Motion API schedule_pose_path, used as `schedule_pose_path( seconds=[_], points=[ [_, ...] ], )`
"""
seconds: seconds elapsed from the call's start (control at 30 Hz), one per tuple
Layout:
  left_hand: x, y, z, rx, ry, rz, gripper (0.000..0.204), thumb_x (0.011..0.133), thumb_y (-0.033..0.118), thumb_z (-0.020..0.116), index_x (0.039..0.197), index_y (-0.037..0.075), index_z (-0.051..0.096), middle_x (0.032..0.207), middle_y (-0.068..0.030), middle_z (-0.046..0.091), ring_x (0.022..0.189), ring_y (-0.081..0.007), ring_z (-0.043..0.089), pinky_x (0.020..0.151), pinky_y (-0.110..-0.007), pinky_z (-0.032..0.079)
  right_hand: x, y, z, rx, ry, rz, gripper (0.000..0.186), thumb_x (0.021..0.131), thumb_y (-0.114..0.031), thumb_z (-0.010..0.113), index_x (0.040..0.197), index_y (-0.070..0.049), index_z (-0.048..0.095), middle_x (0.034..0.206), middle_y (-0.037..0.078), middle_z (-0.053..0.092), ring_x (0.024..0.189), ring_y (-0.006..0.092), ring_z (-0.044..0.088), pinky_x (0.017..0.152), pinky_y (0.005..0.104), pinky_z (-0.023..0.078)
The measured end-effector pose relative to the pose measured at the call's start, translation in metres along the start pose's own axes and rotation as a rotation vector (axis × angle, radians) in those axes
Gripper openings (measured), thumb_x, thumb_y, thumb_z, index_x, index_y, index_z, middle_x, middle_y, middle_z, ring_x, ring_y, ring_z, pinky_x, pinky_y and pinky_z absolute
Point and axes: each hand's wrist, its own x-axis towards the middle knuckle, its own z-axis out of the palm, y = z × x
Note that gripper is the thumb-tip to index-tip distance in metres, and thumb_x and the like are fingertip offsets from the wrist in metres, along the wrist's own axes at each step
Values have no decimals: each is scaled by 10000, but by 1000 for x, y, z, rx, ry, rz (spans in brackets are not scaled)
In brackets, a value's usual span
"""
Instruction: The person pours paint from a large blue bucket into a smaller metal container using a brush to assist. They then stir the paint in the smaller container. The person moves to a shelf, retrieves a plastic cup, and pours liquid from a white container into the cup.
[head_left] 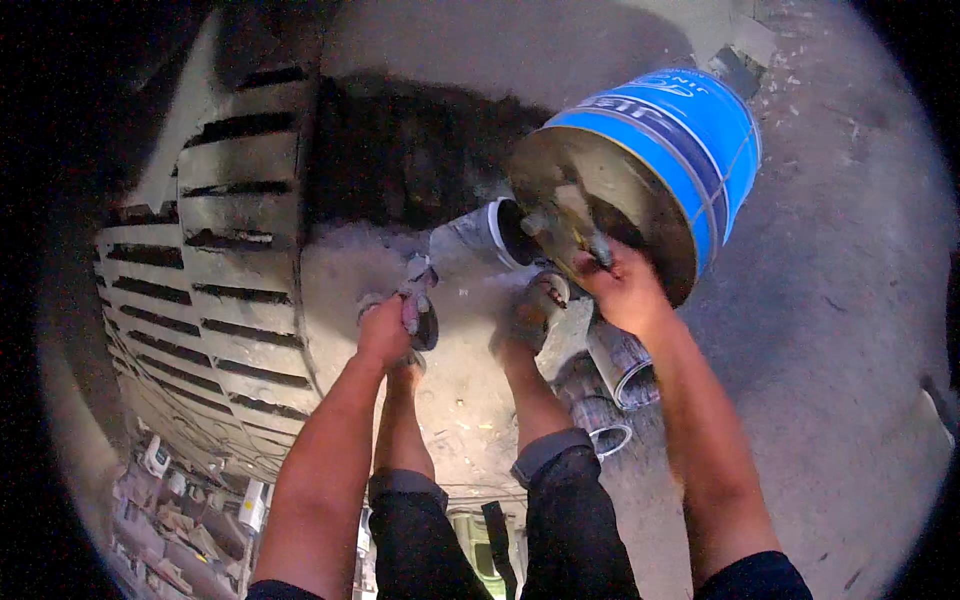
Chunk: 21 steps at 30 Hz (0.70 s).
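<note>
My left hand (383,335) is closed around a crumpled, pinkish-grey, rag-like thing (418,285), held low above the floor beside my left foot. My right hand (632,292) grips a slim tool (600,248) with a dark handle; its far end blurs against the drum, so its kind is unclear. Directly beyond that hand a blue drum (730,150) lies tilted, its round brownish end toward me. Whether this end is open or covered, I cannot tell. A grey can with a white rim (465,242) lies left of the drum.
Several more stained cylindrical cans (622,362) lie by my right foot. To the left stands a slatted grey structure (245,290) with dark gaps. Cluttered items (190,530) fill the lower left, and cables run along the slats. Bare concrete floor (800,400) stretches right.
</note>
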Motion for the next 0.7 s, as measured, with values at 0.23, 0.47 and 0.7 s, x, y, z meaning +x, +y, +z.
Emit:
schedule_pose_path(
  seconds=[0.23,0.47,0.7],
  points=[
    [-23,71,-32,-97,51,157,304,766,145,586,1046,39,529,1005,-219,611,922,-415,584,790,-492,464,-36,-38,-109,-187,139,-37,145,798,-118,572,919,-60,627,731,-35,568,623,63,460,557,243,382],
    [-37,105,-54,-208,94,252,221,826,137,543,1024,42,561,966,-235,608,923,-438,560,769,-485,452,-46,-49,-232,-303,427,-50,226,885,-263,574,778,-63,577,628,-21,513,538,73,427,491,247,332],
    [-65,105,-83,-351,148,274,246,810,118,558,1043,39,542,1002,-232,601,939,-430,558,783,-475,451,-18,-11,-332,-358,475,-76,239,878,-266,569,876,-32,616,668,12,582,528,97,451,498,269,373]
  ],
)
